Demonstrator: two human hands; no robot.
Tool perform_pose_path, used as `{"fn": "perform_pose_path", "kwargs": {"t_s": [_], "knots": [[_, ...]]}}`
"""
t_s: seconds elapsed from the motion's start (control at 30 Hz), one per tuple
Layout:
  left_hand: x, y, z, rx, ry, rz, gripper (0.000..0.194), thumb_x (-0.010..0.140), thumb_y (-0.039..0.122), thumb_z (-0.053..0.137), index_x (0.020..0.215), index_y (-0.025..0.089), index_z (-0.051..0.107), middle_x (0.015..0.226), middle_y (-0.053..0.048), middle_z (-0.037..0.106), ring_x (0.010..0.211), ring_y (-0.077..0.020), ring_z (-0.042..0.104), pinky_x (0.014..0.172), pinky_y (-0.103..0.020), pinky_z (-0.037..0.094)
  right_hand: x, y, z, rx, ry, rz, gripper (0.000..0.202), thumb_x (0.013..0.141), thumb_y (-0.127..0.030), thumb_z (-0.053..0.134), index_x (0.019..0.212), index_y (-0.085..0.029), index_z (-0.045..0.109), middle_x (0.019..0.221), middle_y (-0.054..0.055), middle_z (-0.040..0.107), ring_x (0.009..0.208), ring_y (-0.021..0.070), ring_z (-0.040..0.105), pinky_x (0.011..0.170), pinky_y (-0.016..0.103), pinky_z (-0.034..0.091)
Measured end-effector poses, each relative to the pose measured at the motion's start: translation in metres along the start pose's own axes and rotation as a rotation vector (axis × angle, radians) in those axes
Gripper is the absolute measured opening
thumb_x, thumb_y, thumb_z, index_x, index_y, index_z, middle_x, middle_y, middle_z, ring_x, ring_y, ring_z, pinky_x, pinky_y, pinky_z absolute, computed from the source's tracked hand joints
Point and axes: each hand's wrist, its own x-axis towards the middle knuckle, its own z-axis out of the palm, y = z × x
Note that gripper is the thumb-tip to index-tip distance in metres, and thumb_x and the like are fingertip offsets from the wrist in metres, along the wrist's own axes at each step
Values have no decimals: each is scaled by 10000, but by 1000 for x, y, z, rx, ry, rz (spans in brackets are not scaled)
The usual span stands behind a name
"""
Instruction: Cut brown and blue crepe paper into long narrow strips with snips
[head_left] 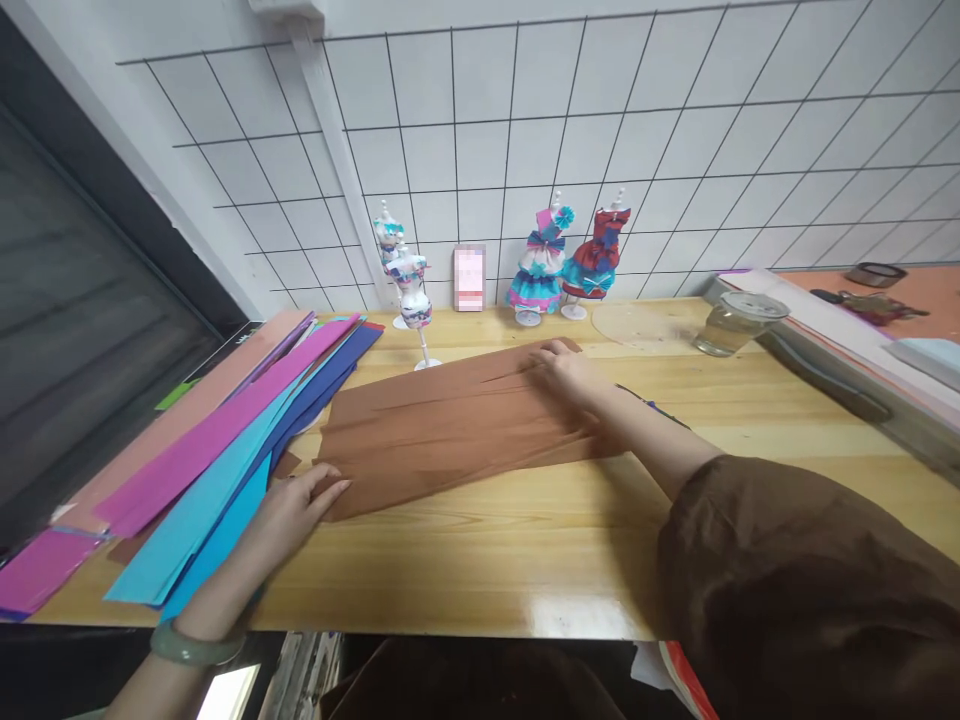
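Note:
A long brown sheet (435,430), thin and creased like tissue or crepe paper, lies slantwise across the wooden table. At its lower left corner, my left hand (304,500) has thumb and forefinger close together on the edge. My right hand (562,372) rests on the sheet near its upper right corner, fingers stretched over the surface and slightly blurred. Under my right forearm, part of the sheet's right end is hidden. Left of the sheet, a fanned pile of coloured sheets holds magenta (225,430), turquoise (195,530) and dark blue (330,375) ones.
Small dress-form stands (412,290) and two dressed ones, blue-pink (536,270) and red-blue (596,255), line the tiled wall. A phone (470,278) leans between them. A lidded cup (739,322) stands at right, beside a raised edge piled with flat sheets (847,330).

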Motion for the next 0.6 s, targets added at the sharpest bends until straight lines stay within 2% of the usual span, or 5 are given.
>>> {"fn": "perform_pose_path", "kwargs": {"t_s": [0.1, 0.2, 0.33, 0.47, 0.6], "knots": [[0, -1, 1, 0, 5, 13, 361, 814, 512, 389, 872, 224, 598, 798, -16, 669, 761, -194, 613, 686, -252, 412, -28, -13, -5, 207, -19, -161, 407, 896, -368, 382, 1238, -182, 502, 1182, 105, 557, 1015, 200, 555, 855, 281, 403], [-1, -6, 4, 16, 34, 33, 342, 824, 499, 387, 864, 224, 586, 783, -11, 665, 733, -192, 614, 681, -259, 412, -67, -18, -8, 481, -152, -325, 476, 833, -492, 456, 1206, -209, 543, 1131, 75, 613, 984, 212, 577, 824, 301, 440], [-8, -10, 7, 11, 103, 49, 324, 842, 494, 370, 879, 224, 544, 853, -14, 660, 783, -196, 614, 690, -266, 417, -115, -10, -8, 401, -159, -285, 482, 749, -503, 571, 1129, -209, 608, 1037, 91, 650, 939, 241, 592, 801, 341, 454], [-25, -12, 6, -12, 151, 65, 315, 842, 490, 381, 898, 220, 534, 884, -21, 646, 822, -196, 605, 711, -269, 424, -155, 0, -5, 401, -140, -288, 258, 821, -396, 519, 940, -220, 665, 883, 63, 664, 792, 192, 612, 694, 293, 478], [-44, -12, 0, 11, 77, 161, 285, 793, 489, 472, 860, 231, 575, 918, -33, 639, 873, -208, 585, 730, -276, 430, -185, 3, -3, 397, -84, -281, 219, 875, -311, 448, 895, -224, 649, 933, 68, 622, 872, 183, 582, 738, 303, 470]]}}
